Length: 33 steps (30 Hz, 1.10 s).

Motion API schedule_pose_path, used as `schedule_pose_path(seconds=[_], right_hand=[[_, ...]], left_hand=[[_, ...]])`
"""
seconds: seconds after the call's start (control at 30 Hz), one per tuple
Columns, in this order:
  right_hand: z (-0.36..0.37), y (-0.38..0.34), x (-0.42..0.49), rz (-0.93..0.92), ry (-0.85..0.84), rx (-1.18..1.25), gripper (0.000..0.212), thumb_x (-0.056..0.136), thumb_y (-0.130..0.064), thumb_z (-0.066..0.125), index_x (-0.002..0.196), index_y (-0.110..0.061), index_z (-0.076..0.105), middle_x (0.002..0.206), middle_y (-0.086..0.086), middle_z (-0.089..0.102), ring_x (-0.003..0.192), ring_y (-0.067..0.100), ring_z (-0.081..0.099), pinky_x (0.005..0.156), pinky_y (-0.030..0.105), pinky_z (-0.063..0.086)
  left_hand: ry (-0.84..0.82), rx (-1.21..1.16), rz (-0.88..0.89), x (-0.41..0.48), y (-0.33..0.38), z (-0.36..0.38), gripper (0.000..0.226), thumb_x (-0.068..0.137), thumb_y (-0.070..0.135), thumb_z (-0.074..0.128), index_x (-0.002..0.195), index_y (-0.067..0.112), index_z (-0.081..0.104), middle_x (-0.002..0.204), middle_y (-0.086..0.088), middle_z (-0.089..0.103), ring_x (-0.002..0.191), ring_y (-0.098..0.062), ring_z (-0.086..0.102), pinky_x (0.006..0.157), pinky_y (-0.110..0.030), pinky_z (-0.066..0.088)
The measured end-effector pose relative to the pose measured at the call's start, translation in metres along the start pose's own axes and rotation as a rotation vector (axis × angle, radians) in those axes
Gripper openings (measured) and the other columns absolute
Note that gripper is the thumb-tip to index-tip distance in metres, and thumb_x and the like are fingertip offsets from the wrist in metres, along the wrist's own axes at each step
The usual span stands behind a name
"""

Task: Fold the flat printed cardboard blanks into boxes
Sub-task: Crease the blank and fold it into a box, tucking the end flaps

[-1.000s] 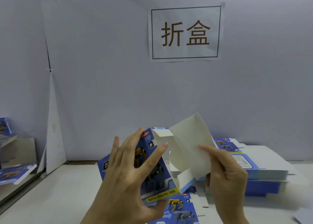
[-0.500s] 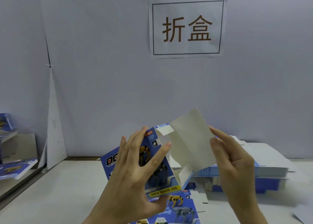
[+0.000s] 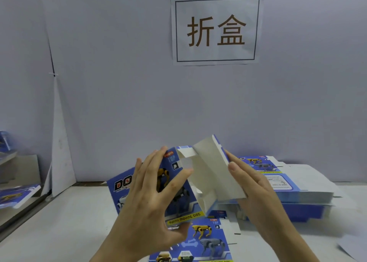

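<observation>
Head view: we look down on a half-opened box blank [image 3: 210, 174], held upright above the table [image 3: 59, 232] between our two hands, in front of a flat blank [image 3: 206, 240] lying near us. Our left hand [image 3: 151, 198] grips the printed front panel, its fingers spread apart across the face and the thumb hooked under the lower edge. Our right hand [image 3: 256, 184] pinches the plain white inner panel, thumb on the side facing us and fingers behind it.

The blank's long axis runs from low and near to high and far, tilted slightly right. The crease between the two panels lies in the gap between the hands, and the white panel leans away to the right. We judge the right hand better placed to swing that panel round and square the box, while the left steadies the printed face.

A yellow strip on the held panel reads "FUNNY MOVING DOG". "TOP" shows near its upper corner, and the large title is cut to "DO" by our fingers. A stack of flat blanks [image 3: 297, 194] sits to the right; its small print is unreadable. On the wall [image 3: 119, 83], a paper sign [image 3: 216, 30] reads "折盒".
</observation>
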State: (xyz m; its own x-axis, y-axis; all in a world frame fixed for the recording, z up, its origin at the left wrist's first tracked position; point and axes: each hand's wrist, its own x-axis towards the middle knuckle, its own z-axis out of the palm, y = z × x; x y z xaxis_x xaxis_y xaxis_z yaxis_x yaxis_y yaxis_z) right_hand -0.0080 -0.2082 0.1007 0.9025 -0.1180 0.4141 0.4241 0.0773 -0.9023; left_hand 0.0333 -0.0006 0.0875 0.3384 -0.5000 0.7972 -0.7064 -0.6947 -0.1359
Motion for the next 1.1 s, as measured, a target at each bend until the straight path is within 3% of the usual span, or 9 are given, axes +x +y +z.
schedule_pose_path(seconds=[0.1, 0.27, 0.43, 0.5, 0.6, 0.7, 0.8, 0.97, 1.1], right_hand=[[0.009, 0.003, -0.003, -0.041, -0.112, -0.053, 0.036, 0.083, -0.041, 0.063, 0.114, -0.058, 0.060, 0.110, -0.023, 0.067, 0.094, -0.002, 0.062, 0.070, 0.016, 0.051], [0.031, 0.016, -0.006, -0.226, -0.070, -0.212, 0.042, 0.087, -0.035, 0.051, 0.125, -0.053, 0.054, 0.118, -0.029, 0.062, 0.108, -0.004, 0.059, 0.082, 0.017, 0.052], [0.049, 0.026, -0.010, -0.290, -0.042, -0.266, 0.036, 0.095, -0.038, 0.047, 0.123, -0.060, 0.048, 0.142, -0.029, 0.041, 0.131, -0.015, 0.032, 0.092, 0.004, 0.040], [0.052, 0.025, -0.013, -0.235, -0.087, -0.276, 0.034, 0.096, -0.046, 0.044, 0.119, -0.071, 0.043, 0.138, -0.032, 0.032, 0.132, -0.010, 0.031, 0.098, 0.014, 0.044], [0.047, 0.021, -0.016, -0.244, -0.193, -0.414, 0.058, 0.083, -0.041, 0.046, 0.124, -0.077, 0.027, 0.134, -0.032, 0.021, 0.134, -0.001, 0.028, 0.104, 0.030, 0.045], [0.037, 0.016, -0.016, -0.315, -0.294, -0.456, 0.066, 0.087, -0.032, 0.054, 0.138, -0.063, 0.026, 0.144, -0.030, 0.023, 0.137, 0.005, 0.031, 0.098, 0.024, 0.048], [0.037, 0.020, -0.016, -0.379, -0.243, -0.434, 0.064, 0.085, -0.026, 0.062, 0.139, -0.053, 0.038, 0.146, -0.022, 0.030, 0.138, 0.010, 0.033, 0.095, 0.020, 0.049], [0.046, 0.025, -0.017, -0.501, -0.145, -0.558, 0.053, 0.085, -0.035, 0.057, 0.134, -0.052, 0.046, 0.141, -0.026, 0.031, 0.139, 0.010, 0.029, 0.100, 0.006, 0.033], [0.047, 0.027, -0.016, -0.515, -0.154, -0.619, 0.050, 0.087, -0.039, 0.052, 0.134, -0.052, 0.040, 0.141, -0.033, 0.026, 0.140, 0.009, 0.025, 0.105, 0.015, 0.035]], left_hand=[[-0.004, 0.000, -0.048, 0.001, 0.001, -0.001, 0.095, 0.050, 0.054, 0.085, 0.131, 0.025, 0.044, 0.145, -0.026, 0.038, 0.130, -0.043, 0.044, 0.101, -0.057, 0.027], [0.025, -0.048, -0.050, 0.002, 0.009, 0.000, 0.086, 0.057, 0.055, 0.072, 0.132, 0.025, 0.043, 0.144, -0.026, 0.041, 0.131, -0.042, 0.044, 0.103, -0.060, 0.029], [0.058, -0.076, -0.067, 0.002, 0.011, 0.001, 0.092, 0.056, 0.055, 0.074, 0.136, 0.023, 0.040, 0.142, -0.026, 0.043, 0.127, -0.043, 0.048, 0.092, -0.066, 0.045], [0.056, -0.076, -0.083, 0.002, 0.011, 0.000, 0.095, 0.054, 0.053, 0.074, 0.137, 0.022, 0.039, 0.142, -0.027, 0.043, 0.126, -0.044, 0.049, 0.085, -0.065, 0.050], [0.043, -0.063, -0.093, 0.002, 0.010, -0.003, 0.098, 0.056, 0.052, 0.072, 0.141, 0.020, 0.037, 0.144, -0.026, 0.040, 0.128, -0.044, 0.046, 0.081, -0.061, 0.054], [0.047, -0.074, -0.101, 0.001, 0.004, -0.008, 0.101, 0.059, 0.059, 0.068, 0.146, 0.023, 0.031, 0.148, -0.024, 0.035, 0.133, -0.042, 0.040, 0.090, -0.061, 0.050], [0.057, -0.128, -0.122, 0.001, 0.001, -0.013, 0.098, 0.059, 0.061, 0.063, 0.146, 0.029, 0.031, 0.150, -0.021, 0.031, 0.135, -0.037, 0.038, 0.095, -0.050, 0.049], [0.037, -0.131, -0.109, 0.000, 0.000, -0.012, 0.099, 0.055, 0.060, 0.070, 0.141, 0.024, 0.035, 0.146, -0.025, 0.034, 0.130, -0.041, 0.043, 0.090, -0.051, 0.052], [0.039, -0.154, -0.106, 0.001, -0.001, -0.012, 0.090, 0.056, 0.063, 0.065, 0.133, 0.025, 0.038, 0.143, -0.026, 0.037, 0.127, -0.042, 0.046, 0.090, -0.049, 0.052]])
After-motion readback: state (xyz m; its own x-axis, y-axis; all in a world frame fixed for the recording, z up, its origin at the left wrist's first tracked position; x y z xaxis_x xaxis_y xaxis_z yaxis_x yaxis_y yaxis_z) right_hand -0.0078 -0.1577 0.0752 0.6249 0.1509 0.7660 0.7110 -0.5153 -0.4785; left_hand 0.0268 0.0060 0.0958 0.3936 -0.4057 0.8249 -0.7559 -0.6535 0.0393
